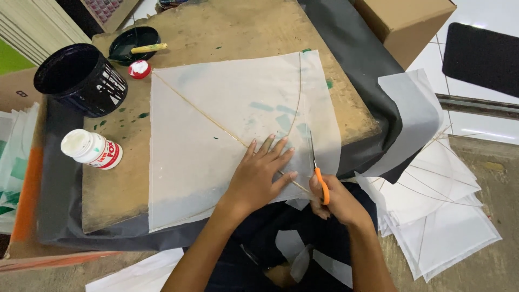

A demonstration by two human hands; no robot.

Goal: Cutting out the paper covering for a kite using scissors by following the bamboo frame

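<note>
On the wooden board point(162, 178) lies the kite paper point(216, 135); the left hand point(257, 176) presses it flat, fingers spread. The right hand point(338, 200), closed on orange scissors point(318, 167), is trimming the right edge; the next cut needs a straight line.

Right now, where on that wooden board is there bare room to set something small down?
The wooden board is bare along its far edge, beyond the white kite paper. A second bare strip runs left of the paper, below the glue bottle. The far-left corner is crowded by the black bucket, dish and red cap. The left hand and the right hand with scissors fill the near edge.
</note>
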